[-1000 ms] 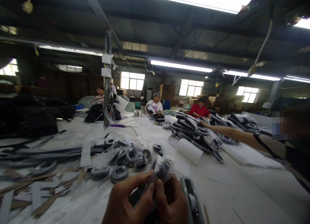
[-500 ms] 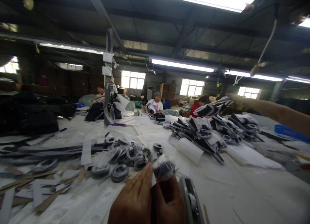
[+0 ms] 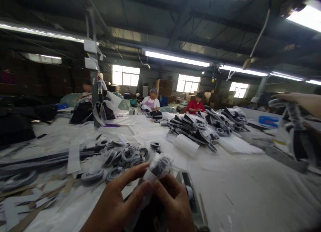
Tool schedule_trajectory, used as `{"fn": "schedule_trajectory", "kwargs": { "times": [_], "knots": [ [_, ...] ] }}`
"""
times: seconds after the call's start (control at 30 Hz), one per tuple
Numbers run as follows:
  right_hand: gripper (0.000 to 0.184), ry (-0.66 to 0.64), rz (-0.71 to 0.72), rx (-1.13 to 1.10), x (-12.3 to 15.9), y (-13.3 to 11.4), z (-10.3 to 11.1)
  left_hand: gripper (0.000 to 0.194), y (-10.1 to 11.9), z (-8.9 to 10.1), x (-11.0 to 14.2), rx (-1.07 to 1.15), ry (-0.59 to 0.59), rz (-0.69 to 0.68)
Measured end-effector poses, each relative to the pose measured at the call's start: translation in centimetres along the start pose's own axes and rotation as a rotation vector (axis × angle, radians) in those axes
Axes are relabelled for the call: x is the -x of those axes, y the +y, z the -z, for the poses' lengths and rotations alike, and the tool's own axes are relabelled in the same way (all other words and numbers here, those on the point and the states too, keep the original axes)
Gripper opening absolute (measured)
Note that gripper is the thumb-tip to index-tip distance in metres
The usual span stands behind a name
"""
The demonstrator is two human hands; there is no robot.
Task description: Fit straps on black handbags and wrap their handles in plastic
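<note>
Between my two hands is a dark piece wrapped in clear plastic [image 3: 162,163], with a white band around its near side. My left hand [image 3: 120,198] grips it from the left, thumb on the white band and fingers curved behind. My right hand [image 3: 173,198] pinches it from the right, thumb beside the other thumb. Black material hangs below the hands; its shape is partly hidden. A grey-green tape dispenser [image 3: 187,181] stands just right of my right hand. Coiled grey straps [image 3: 130,153] lie beyond my left hand.
A pile of black-and-white wrapped pieces [image 3: 193,125] lies ahead, near a white sheet [image 3: 186,145]. Cardboard and paper strips [image 3: 27,208] cover the left side. At right, a co-worker's hand [image 3: 296,97] holds up wrapped straps [image 3: 297,125]. A post [image 3: 94,84] rises at left.
My left hand has opened out from flat against the wrapped piece to a thumb-and-finger grip. The co-worker's arm has lifted a strap bundle off the pile to the right. The view has turned right.
</note>
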State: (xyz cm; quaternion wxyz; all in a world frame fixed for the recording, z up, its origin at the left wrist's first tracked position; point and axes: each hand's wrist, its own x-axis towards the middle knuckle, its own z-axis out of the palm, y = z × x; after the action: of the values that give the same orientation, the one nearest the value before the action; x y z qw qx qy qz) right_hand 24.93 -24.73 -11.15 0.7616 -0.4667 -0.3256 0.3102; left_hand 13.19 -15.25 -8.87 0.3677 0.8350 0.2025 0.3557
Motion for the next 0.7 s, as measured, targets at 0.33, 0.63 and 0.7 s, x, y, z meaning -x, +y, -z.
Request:
{"fn": "schedule_trajectory", "kwargs": {
  "times": [0.33,0.63,0.7],
  "knots": [
    [0.024,0.400,0.253,0.956,1.5,0.2,11.3,0.049,-2.0,-0.3,-0.3,0.308,0.001,0.329],
    [0.047,0.469,-0.238,0.764,5.1,5.6,18.5,0.050,-3.1,-0.6,-0.3,0.232,-0.026,0.285],
    [0.046,0.501,-0.247,0.633,5.3,4.9,17.4,0.049,-3.2,-0.5,-0.3,0.231,-0.042,0.280]
  ]
}}
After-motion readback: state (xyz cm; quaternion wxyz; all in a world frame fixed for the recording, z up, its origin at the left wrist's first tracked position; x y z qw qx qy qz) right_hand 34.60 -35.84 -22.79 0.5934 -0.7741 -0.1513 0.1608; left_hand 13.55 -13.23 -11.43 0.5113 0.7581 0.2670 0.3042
